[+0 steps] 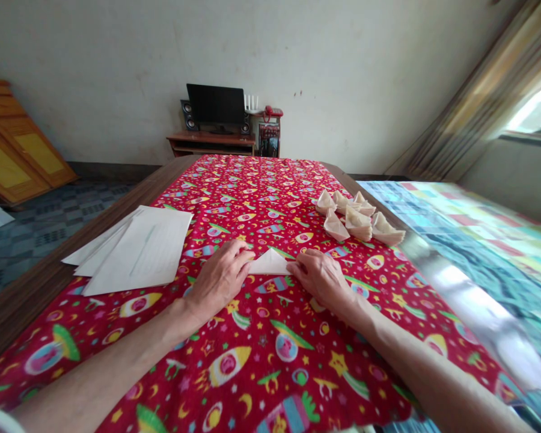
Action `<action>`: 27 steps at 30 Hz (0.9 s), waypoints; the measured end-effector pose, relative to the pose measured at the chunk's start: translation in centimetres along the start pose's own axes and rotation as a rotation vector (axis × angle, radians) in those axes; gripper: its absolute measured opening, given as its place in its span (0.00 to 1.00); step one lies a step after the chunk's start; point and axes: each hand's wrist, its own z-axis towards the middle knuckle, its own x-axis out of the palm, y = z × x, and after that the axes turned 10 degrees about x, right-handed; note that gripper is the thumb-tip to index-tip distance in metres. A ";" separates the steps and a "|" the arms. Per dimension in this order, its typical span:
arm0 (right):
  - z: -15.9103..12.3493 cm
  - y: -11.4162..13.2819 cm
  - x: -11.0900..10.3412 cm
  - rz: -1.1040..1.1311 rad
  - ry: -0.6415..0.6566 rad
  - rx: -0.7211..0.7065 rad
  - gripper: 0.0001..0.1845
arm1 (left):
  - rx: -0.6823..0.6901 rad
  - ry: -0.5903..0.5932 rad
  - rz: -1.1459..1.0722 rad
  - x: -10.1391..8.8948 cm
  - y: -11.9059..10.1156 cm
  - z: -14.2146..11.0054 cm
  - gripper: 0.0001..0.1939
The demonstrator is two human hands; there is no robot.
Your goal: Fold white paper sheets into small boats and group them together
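Note:
A folded piece of white paper (270,263) with a pointed top lies on the red patterned cloth, between my two hands. My left hand (223,270) closes its fingers on the paper's left end. On the right end, the curled fingers of my right hand (322,278) grip the same paper. To the left rests a loose stack of white paper sheets (139,249), fanned at its left side. Several folded paper boats (358,221) stand grouped toward the right edge of the cloth, some nested in stacks.
The red cloth (234,355) covers most of a brown wooden table (135,195). Beyond its far end are a monitor (216,105), speakers and a red telephone (273,112) on a desk. A bed with a patterned cover (478,252) lies on the right, a wooden cabinet (20,141) on the left.

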 end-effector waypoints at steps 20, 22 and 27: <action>-1.0 0.4 0.5 -0.053 -0.230 -0.252 0.17 | 0.255 0.320 -0.102 -0.6 -2.8 0.1 0.22; -1.5 0.4 0.7 -0.004 -0.179 -0.416 0.20 | 0.255 0.327 -0.111 -0.6 -2.7 0.1 0.22; -2.2 0.2 0.3 0.084 0.010 -0.482 0.19 | 0.248 0.333 -0.105 -1.2 -2.2 -0.4 0.23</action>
